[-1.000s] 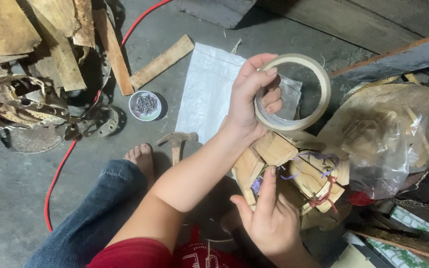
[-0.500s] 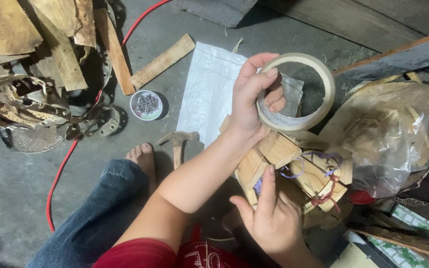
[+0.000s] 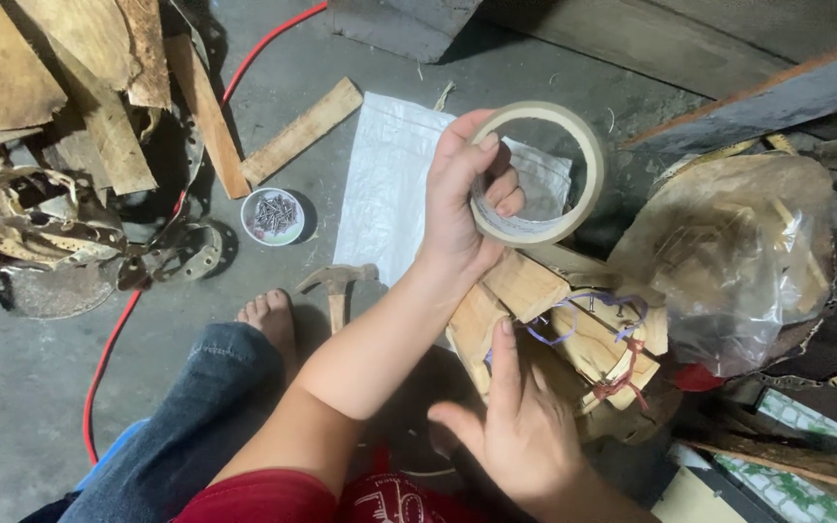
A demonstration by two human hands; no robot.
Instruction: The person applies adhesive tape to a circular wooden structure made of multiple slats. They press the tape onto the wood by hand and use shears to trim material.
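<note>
— Both hands are busy, as far as I can see. What has the left hand (image 3: 462, 199) got?

— It grips a roll of pale tape (image 3: 546, 172), thumb on the outer rim and fingers curled through the hole, closed firmly on it. The roll is lifted just above the bundle of wooden blocks (image 3: 573, 324), over the edge of a white woven sack (image 3: 389, 184) spread on the floor.

— And the right hand (image 3: 515, 431)?

— It rests on the near end of that bundle, index finger stretched along a block, the other fingers loosely spread. It presses rather than clamps; I cannot tell whether the fingers wrap under the wood.

— How is the bundle held together?

— Purple string and a red band loop around the blocks. It sits between the two hands, in front of the person's knees.

— What lies around?

— A hammer (image 3: 336, 286) on the concrete just left of the forearm, next to a bare foot (image 3: 268, 320). Farther left, a small round tin of nails (image 3: 273, 215), with a flat wooden slat (image 3: 302, 131) beyond it. A red cable (image 3: 108, 358) snakes across the floor, passing a heap of scrap wood (image 3: 60, 126). To the right, a clear plastic bag (image 3: 738, 261) holds more small wooden pieces, just beside the bundle.
</note>
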